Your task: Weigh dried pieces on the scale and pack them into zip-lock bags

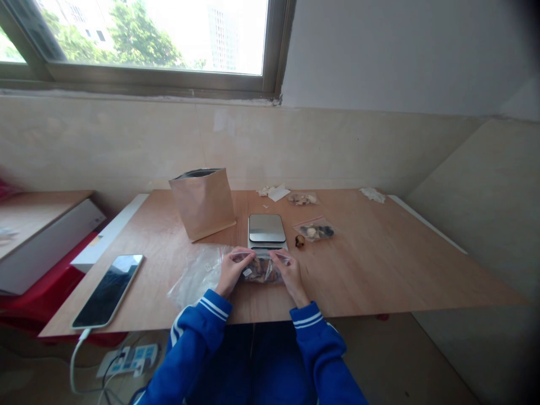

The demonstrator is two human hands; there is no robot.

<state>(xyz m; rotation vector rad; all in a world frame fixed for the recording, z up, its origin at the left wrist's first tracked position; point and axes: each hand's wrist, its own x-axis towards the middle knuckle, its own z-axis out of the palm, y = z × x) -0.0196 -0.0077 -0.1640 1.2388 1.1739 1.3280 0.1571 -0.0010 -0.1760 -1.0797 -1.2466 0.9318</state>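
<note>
A clear zip bag (262, 272) with brown dried pieces inside lies at the table's near edge, in front of a small digital scale (267, 228). My left hand (233, 269) pinches the bag's top edge on its left side. On the right side of the same edge, my right hand (288, 272) pinches it too, thumb and fingers together. The bag partly covers the front of the scale. Beside my left hand lie flat, clear plastic bags (198, 277). One small brown dried piece (300, 241) rests just right of the scale.
A brown kraft pouch (205, 205) stands open at the back left. Two filled clear bags, one with dark pieces (319, 231) and one with pale slices (302, 198), lie right of the scale. A phone (108, 291) with a charging cable (76, 360) sits at the left edge.
</note>
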